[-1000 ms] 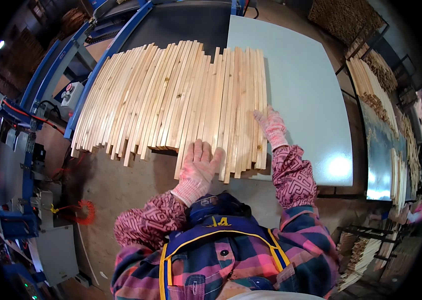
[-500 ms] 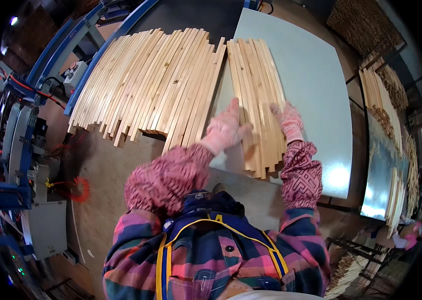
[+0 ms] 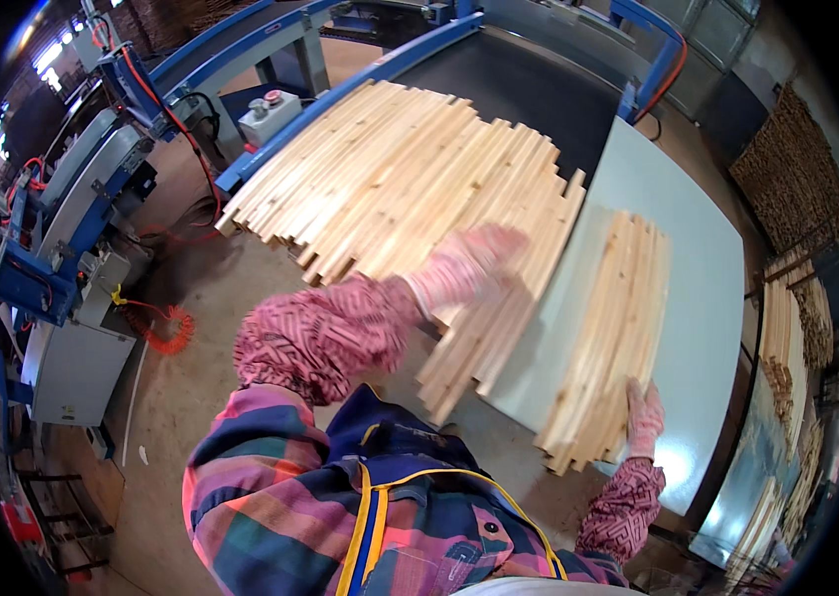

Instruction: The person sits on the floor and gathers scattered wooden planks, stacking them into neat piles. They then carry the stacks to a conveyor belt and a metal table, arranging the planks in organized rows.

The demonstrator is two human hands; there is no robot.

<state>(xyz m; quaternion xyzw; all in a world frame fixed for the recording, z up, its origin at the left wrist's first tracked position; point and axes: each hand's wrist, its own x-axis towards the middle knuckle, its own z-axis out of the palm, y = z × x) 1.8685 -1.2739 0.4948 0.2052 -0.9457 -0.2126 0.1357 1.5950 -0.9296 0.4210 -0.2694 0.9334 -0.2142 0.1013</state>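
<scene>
Left pink-white knit-gloved hand (image 3: 476, 262): fingers blurred, spread untellable; broad pale wooden-strip row (image 3: 390, 169) lay beneath | right pink-white knit-gloved hand (image 3: 646, 419): grip unclear, fingers flanked narrow pale wooden-strip bundle (image 3: 613, 328) to their left, probably steadying it | glossy grey-green sheet (image 3: 707, 298) below bore it

We have an open strip of pale desk (image 3: 705, 273) between the wide spread of sticks (image 3: 390, 179) and the smaller bundle (image 3: 613, 333), and more bare desk right of that bundle, past our right hand (image 3: 645, 422). Our left hand (image 3: 469, 263) blocks the spread's near right part; the blue rail (image 3: 410, 60) bars its far left side.
</scene>
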